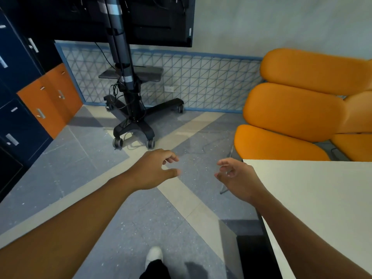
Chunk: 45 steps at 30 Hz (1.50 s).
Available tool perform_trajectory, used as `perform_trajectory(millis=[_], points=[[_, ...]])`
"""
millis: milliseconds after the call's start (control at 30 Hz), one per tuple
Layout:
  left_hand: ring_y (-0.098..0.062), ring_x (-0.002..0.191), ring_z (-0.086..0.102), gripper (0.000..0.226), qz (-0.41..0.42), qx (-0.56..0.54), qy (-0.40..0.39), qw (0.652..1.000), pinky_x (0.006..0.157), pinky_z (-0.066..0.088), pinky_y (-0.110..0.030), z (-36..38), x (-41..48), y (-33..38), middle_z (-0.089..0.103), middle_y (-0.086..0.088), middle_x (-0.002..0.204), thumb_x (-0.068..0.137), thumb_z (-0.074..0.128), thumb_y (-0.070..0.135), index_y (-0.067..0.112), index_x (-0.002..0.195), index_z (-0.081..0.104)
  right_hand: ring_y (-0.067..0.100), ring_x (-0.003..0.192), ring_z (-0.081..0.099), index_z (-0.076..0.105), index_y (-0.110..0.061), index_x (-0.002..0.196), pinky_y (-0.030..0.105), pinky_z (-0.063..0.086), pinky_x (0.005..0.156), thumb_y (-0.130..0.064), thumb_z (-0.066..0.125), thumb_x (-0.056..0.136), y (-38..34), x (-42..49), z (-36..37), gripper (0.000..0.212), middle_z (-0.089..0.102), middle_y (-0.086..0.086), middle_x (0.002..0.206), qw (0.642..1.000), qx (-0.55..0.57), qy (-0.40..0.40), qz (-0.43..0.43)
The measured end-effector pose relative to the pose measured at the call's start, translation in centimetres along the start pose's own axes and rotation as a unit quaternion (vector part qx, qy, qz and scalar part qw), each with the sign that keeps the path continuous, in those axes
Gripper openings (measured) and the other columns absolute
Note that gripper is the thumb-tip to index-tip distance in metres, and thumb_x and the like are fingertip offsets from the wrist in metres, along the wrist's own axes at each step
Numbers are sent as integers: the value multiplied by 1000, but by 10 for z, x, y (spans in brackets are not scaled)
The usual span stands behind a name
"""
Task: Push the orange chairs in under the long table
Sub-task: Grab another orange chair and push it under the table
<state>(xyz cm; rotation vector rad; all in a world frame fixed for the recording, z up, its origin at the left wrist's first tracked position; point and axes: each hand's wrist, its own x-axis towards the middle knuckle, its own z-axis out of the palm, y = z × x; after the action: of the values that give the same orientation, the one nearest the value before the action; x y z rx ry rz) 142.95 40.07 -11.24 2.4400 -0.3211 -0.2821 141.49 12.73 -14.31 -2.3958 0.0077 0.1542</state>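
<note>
Left hand [155,170] and right hand [237,178] both empty, fingers loosely curled. Orange chairs [291,111] sit at two o'clock, past the long table [322,198] corner. Best: step closer, palms flat on nearest backrest, push straight in.

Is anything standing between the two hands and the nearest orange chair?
Nothing visible does. The left hand and right hand are empty, with bare floor up to the nearest orange chair. The table corner is beside the right hand; the wheeled stand is off to the left.
</note>
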Motion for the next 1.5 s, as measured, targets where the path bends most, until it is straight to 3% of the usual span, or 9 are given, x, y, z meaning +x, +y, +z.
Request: perform_trajectory(millis=[167,333,467,900,1000,1300,1500], points=[[-9,108,54,40,26,10,-16,999,87,46,-27,-48,85,-33,59,8,122,85,67,45,29,121,59,15,104,62,63,-30,124,33,51,87,-38,70,91,-29,87,10,35,66,-7,115,998,32,24,42],[-9,109,56,40,52,19,-38,998,94,48,-32,-91,174,-51,60,7,124,84,69,46,32,120,60,15,107,61,62,-32,127,36,52,93,-38,70,90,-50,164,7,38,65,-7,119,996,52,49,58],[-8,108,56,39,76,21,-57,995,91,47,-28,-103,232,-59,60,9,122,84,69,45,32,119,61,14,105,62,62,-31,126,33,52,91,-38,70,90,-48,214,-2,38,65,-7,119,994,44,72,66],[-3,108,52,40,116,39,-117,986,85,39,-20,-114,512,-40,58,14,119,84,68,46,32,120,60,14,93,64,62,-29,123,30,50,82,-36,70,90,21,461,-58,34,67,-6,111,981,71,132,126],[-4,108,53,39,121,40,-123,984,88,41,-21,-120,569,-29,58,14,119,84,68,47,33,119,60,14,93,64,62,-29,123,37,54,86,-37,69,91,30,510,-76,34,66,-8,111,979,80,130,136],[-4,109,53,41,146,48,-157,976,85,38,-20,-124,711,-13,58,14,121,85,67,45,31,123,57,14,96,63,60,-28,125,34,53,82,-38,69,91,51,615,-120,37,63,-9,110,967,85,158,181],[-6,110,52,42,188,54,-206,959,91,42,-24,-125,818,-11,58,11,122,85,68,43,29,123,58,16,99,60,59,-26,130,30,46,81,-36,68,93,64,675,-134,39,63,-6,116,942,94,211,243]])
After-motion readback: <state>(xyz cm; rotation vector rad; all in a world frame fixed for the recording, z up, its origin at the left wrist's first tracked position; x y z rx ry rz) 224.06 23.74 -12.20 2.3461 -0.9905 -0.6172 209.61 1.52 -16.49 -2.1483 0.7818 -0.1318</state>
